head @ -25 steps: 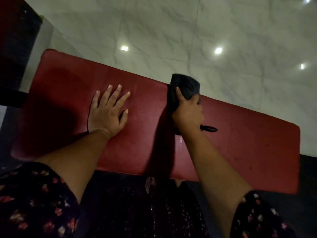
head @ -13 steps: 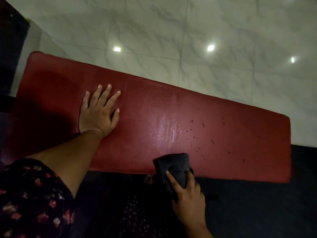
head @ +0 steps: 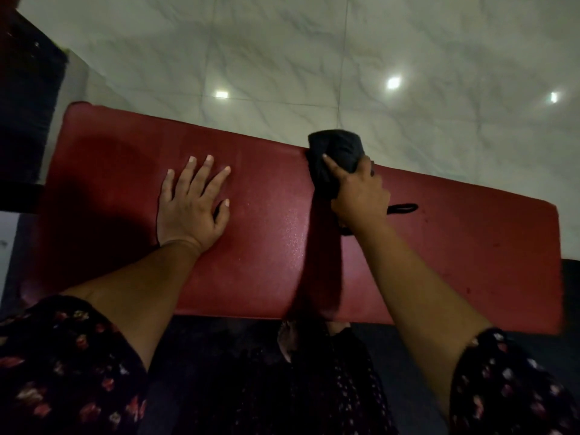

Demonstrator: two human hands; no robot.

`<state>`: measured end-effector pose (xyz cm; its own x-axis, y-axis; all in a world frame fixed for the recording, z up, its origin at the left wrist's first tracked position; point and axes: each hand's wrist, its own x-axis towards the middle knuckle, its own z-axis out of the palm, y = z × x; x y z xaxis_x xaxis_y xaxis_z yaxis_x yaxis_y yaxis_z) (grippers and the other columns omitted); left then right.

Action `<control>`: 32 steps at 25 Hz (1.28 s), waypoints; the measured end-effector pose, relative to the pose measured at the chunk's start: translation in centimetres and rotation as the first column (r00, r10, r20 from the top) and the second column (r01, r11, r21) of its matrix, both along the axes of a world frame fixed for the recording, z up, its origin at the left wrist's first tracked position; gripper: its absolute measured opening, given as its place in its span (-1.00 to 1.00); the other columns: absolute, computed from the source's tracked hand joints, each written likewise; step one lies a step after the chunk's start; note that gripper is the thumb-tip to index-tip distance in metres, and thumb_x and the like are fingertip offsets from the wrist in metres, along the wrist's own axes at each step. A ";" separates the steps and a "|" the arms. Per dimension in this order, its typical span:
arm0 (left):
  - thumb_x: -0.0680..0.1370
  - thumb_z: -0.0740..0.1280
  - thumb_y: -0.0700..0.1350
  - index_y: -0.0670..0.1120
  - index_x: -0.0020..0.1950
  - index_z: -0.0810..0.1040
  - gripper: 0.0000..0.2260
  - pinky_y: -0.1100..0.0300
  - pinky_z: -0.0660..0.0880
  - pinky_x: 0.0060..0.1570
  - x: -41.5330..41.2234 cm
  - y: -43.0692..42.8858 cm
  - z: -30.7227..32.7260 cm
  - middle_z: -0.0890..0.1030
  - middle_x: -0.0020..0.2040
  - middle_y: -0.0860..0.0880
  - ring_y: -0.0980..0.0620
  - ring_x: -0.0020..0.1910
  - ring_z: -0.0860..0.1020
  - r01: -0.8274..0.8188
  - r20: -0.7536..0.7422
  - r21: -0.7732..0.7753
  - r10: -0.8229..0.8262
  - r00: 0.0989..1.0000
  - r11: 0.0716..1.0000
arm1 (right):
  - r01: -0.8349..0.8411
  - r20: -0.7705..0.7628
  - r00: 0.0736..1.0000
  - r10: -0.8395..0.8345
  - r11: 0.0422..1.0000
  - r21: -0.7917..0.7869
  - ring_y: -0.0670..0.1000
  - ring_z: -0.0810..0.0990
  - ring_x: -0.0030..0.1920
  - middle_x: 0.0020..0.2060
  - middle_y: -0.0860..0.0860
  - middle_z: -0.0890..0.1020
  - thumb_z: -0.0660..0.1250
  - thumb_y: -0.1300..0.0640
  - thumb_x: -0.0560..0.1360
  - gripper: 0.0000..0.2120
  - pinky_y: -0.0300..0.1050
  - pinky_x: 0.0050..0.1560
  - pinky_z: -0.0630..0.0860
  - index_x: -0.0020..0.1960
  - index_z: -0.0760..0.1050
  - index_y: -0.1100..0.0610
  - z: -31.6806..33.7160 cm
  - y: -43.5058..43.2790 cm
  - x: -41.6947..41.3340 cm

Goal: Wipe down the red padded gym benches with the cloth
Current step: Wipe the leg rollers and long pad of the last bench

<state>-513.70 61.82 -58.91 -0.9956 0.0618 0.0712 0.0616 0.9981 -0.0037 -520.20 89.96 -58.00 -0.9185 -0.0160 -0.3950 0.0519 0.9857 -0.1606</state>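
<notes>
- Your right-hand fingers [head: 332, 166] are curled around the black cloth [head: 337, 152], which bunches out ahead of the fingertips and sits pressed at the far edge of the red padded bench [head: 276, 221].
- Your right hand [head: 361, 196] covers the back part of the cloth; a thin dark loop [head: 405, 208] trails out beside the wrist and lies on the pad.
- Your left hand [head: 191, 208] lies flat on the bench, palm down, fingers spread and holding nothing, well apart from the cloth and to its left.
- You have the bench running crosswise before you, its left end nearer the dark object [head: 28, 120] at the frame's left edge.
- You can see small dark specks on the pad to the right of your cloth hand.
- Beyond the bench lies a pale marble-tiled floor [head: 314, 58] with bright reflected light spots.
- Your dark floral sleeves [head: 62, 365] show at the bottom corners.
</notes>
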 end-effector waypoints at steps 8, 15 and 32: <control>0.55 0.09 0.09 0.04 0.51 0.36 -0.48 -0.15 0.05 0.47 0.0 0.1 -0.1 0.32 0.53 -0.07 -0.13 0.52 0.23 0.000 -0.014 0.014 0.000 1.000 1.000 | 0.175 0.027 0.984 -0.174 0.983 -0.046 0.25 0.49 0.09 0.39 0.19 0.20 0.34 0.10 0.49 -0.24 0.02 -0.08 0.50 0.53 0.05 -0.32 0.0 1.6 11.9; 0.56 0.08 0.09 0.03 0.51 0.34 -0.48 -0.12 0.00 0.48 0.0 0.1 0.1 0.30 0.54 -0.09 -0.15 0.53 0.21 -0.005 0.008 0.015 0.005 1.000 1.000 | 0.013 0.171 0.985 -0.006 0.999 -0.041 0.33 0.59 -0.04 0.37 0.23 0.35 0.55 -0.01 0.20 -0.02 0.17 -0.28 0.61 0.48 0.14 -0.37 0.3 4.2 25.7; 0.56 0.10 0.08 0.01 0.51 0.35 -0.48 -0.15 0.05 0.47 0.0 0.2 0.0 0.31 0.53 -0.10 -0.18 0.51 0.24 0.007 -0.019 -0.011 -0.007 1.000 1.000 | 0.160 0.049 0.986 -0.159 0.987 -0.016 0.26 0.43 0.18 0.43 0.13 0.18 0.37 0.08 0.49 -0.25 0.07 -0.05 0.49 0.51 0.07 -0.36 -1.6 5.8 0.9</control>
<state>-513.66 62.03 -58.88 -0.9936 0.0695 0.0894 0.0684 0.9975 -0.0154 -519.29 95.79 -59.62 -0.8902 0.1211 -0.4392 0.2165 0.9607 -0.1739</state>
